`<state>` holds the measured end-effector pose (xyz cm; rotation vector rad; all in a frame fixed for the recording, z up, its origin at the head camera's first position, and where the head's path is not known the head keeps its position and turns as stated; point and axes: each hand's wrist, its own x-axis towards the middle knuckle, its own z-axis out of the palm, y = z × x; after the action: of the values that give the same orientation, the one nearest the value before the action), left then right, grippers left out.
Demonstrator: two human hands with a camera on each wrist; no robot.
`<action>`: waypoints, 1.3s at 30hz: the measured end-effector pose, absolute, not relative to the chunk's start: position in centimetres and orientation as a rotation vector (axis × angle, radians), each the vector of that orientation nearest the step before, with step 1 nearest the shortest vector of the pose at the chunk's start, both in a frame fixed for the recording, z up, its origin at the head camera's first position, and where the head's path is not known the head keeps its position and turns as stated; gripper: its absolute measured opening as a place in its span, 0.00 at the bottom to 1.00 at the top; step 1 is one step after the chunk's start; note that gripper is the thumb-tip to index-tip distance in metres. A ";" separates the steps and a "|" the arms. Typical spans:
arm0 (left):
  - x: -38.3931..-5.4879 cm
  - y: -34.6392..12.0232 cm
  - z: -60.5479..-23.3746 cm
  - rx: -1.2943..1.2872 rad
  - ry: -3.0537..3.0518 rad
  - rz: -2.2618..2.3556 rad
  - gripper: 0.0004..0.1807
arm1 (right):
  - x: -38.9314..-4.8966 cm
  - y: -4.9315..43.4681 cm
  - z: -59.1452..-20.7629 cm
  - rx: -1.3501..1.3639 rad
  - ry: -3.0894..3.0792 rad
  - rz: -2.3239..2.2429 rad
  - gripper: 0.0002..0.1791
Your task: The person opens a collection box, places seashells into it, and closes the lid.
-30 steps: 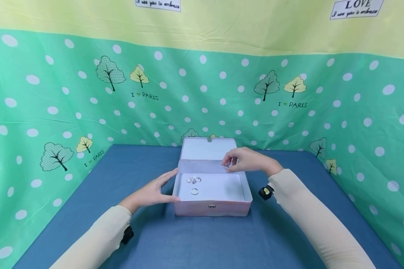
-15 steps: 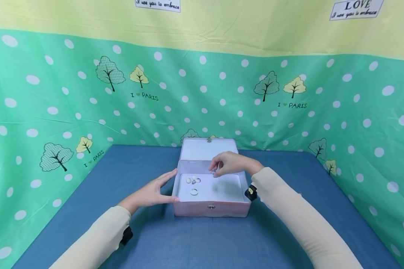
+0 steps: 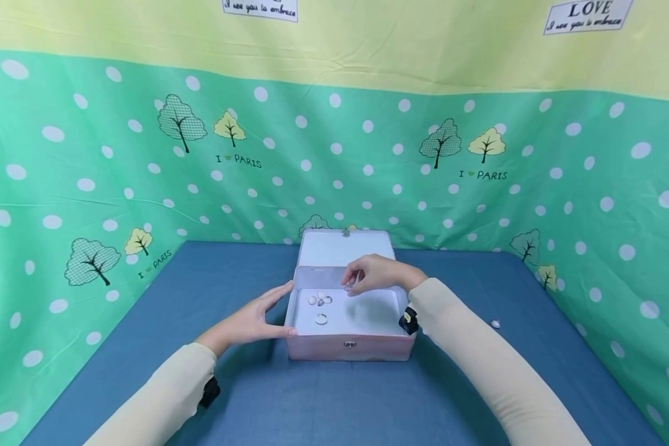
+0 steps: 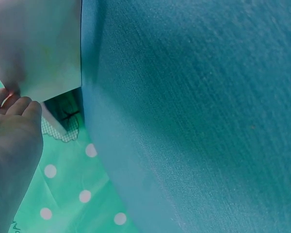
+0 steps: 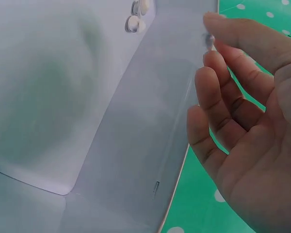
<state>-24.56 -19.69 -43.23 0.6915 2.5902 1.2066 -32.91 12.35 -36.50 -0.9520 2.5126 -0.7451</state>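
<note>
A pink metal box point(image 3: 350, 348) stands on the table with its hinged lid point(image 3: 342, 249) swung back. Along the box's left side lies my left hand point(image 3: 255, 317), thumb at the front corner and straight fingers toward the back corner. In the left wrist view those fingers point(image 4: 20, 104) touch the box wall. My right hand point(image 3: 380, 272) is above the box interior. Between its thumb and index finger it pinches a small shiny piece point(image 5: 209, 41), too blurred to name. Several small pale round pieces point(image 3: 320, 300) lie inside at the left, with a ring-shaped one point(image 3: 321, 319) nearer the front.
Another small pale piece point(image 3: 495, 324) lies on the blue table point(image 3: 334, 402), right of the right forearm. A green dotted cloth point(image 3: 362, 148) hangs behind and along both sides. A metal clasp point(image 3: 349, 344) sits on the box front.
My right hand has moved left over the box with the small piece pinched. The forearm's shift has uncovered the piece on the table at right. The left hand has stayed put.
</note>
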 end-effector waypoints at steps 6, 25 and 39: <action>-24.6 -19.7 -43.2 0.693 2.598 1.198 0.56 | -32.9 12.4 -36.4 -0.945 2.497 -0.756 0.17; -24.5 -19.6 -43.0 0.684 2.580 1.210 0.56 | -31.6 15.0 -35.3 -1.021 2.497 -0.761 0.13; -24.5 -19.6 -43.1 0.691 2.580 1.215 0.56 | -30.1 20.0 -35.4 -0.907 2.560 -0.775 0.12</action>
<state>-24.52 -19.61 -43.07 0.6915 2.5799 1.2153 -30.06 19.99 -35.43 -0.9074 2.5597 -0.7751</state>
